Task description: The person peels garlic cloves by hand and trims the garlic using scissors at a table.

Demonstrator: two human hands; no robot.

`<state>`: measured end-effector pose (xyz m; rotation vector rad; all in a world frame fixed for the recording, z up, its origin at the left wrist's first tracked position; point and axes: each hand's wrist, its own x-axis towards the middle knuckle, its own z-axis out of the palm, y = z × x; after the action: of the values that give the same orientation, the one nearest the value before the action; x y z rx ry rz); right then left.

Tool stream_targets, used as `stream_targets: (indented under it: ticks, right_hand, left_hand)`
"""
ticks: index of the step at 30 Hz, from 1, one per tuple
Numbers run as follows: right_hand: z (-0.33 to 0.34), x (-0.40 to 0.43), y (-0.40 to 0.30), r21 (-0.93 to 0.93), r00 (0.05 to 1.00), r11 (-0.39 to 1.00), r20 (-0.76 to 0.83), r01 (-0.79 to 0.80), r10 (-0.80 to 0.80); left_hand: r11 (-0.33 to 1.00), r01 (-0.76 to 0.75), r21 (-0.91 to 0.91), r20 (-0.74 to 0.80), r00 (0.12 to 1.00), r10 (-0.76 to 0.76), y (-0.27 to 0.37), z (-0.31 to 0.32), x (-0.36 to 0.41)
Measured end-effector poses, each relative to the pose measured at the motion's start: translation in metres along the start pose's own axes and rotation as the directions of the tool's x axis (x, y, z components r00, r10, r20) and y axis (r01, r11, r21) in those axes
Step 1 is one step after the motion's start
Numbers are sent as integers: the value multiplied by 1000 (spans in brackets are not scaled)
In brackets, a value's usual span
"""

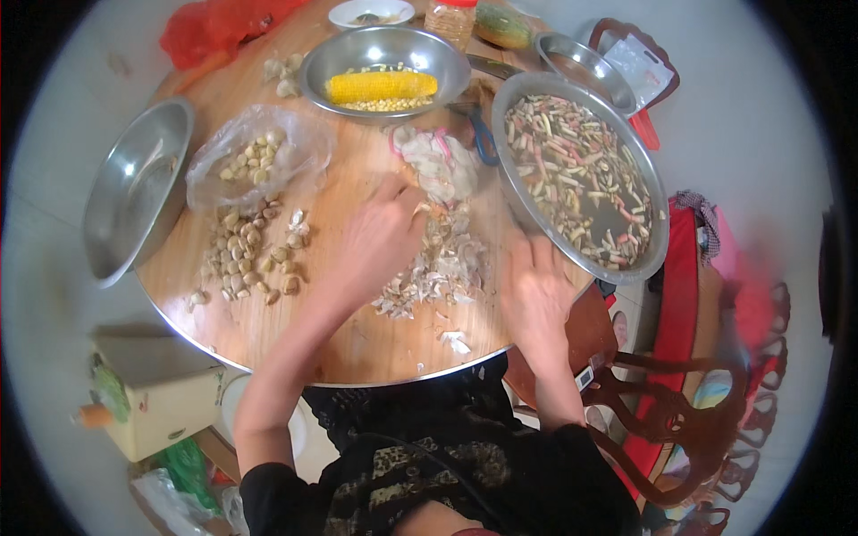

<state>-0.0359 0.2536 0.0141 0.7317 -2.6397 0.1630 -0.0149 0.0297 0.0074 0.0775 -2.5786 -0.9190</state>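
Observation:
My left hand (389,224) reaches over the middle of the wooden table, its fingertips at the upper edge of a heap of papery garlic skins (439,264); whether it pinches anything is hidden. Just beyond lies a crumpled whitish cloth (439,161) with pink edging. My right hand (538,285) rests near the table's right edge, fingers extended towards the rim of a large metal basin (660,258) of cut pinkish-white stem pieces in dark liquid. Left of my left hand are unpeeled garlic cloves (241,248). Behind them, a clear plastic bag (308,144) holds peeled cloves (255,161).
A metal bowl (312,87) with a corn cob (382,87) and loose kernels stands at the back. An empty metal basin (127,194) leans at the left edge. Blue-handled scissors (484,137) lie beside the large basin. Garlic bulbs (287,77) and a red bag (208,30) are farther back.

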Motion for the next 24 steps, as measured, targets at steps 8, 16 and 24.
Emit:
stream_targets:
  ticks: [8, 16, 24]
  right_hand:
    - [12, -12, 4, 92, 999, 995, -16, -47, 48]
    - [24, 22, -36, 276, 987, 951, -121, 139, -109]
    - [40, 25, -44, 320, 991, 942, 49, 105, -127]
  left_hand:
    - [995, -59, 77, 55, 997, 54, -39, 32, 12]
    - [990, -131, -58, 30, 991, 133, -20, -12, -39]
    - [917, 187, -353, -284, 912, -296, 19, -95, -165]
